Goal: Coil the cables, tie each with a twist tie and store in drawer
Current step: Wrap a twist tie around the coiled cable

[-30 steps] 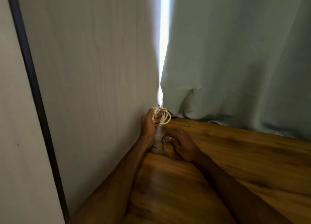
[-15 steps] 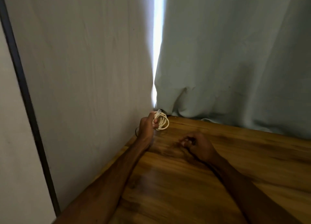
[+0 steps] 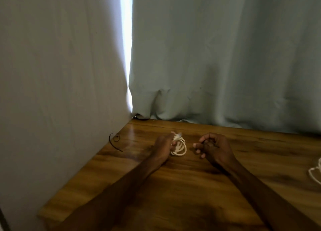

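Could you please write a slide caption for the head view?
Left hand grips a coiled white cable; right hand curls beside it.

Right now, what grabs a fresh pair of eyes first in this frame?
The bright slit of daylight between the wall and the curtain at the desk's far corner. Below it, on the wooden desk, the left hand grips a coiled white cable, the right hand curled beside it. A loose black twist tie lies by the wall at left.
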The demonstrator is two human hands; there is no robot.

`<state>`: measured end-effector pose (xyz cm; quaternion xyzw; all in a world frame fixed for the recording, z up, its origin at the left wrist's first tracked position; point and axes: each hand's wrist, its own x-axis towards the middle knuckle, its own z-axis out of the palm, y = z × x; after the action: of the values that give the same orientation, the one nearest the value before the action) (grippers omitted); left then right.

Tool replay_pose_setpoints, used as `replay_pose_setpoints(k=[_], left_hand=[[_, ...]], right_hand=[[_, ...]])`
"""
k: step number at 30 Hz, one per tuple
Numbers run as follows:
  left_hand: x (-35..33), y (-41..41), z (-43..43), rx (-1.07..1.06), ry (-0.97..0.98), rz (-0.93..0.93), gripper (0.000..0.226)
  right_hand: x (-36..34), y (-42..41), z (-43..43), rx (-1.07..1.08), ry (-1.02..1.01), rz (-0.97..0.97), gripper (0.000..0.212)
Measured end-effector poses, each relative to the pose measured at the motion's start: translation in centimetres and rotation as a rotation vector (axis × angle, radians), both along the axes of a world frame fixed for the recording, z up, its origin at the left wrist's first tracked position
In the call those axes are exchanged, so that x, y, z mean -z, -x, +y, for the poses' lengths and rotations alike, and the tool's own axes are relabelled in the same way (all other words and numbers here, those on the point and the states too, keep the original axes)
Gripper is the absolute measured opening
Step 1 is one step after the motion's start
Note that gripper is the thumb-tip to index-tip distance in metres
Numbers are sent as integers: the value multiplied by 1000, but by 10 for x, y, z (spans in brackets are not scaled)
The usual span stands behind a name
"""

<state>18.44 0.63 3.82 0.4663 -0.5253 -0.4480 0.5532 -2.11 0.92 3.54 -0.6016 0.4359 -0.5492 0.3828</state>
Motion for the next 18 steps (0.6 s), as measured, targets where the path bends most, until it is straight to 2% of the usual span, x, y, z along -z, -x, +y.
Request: replay_pose_setpoints(k=[3,7,10,12,15,18], left_hand=[[5,35,-9,42,5,-44,38],[4,67,-22,22,26,-173,48],[7,80,-34,35,42,-233,56],[7,82,-39,57,57,-244,55],[9,76,-43,67,84,-245,50],[8,70,-44,113,76,-171,47]], right_hand=[[0,13,-3,46,11,-18,24],[-1,26,-11,-14,-63,-230,20],[0,27,-12,-23,-84,-220,16],[-3,29,-13,5,-63,-199,16],[-8,31,-13,39,-38,-251,28],[-9,31,-15,72,-20,-271,30]])
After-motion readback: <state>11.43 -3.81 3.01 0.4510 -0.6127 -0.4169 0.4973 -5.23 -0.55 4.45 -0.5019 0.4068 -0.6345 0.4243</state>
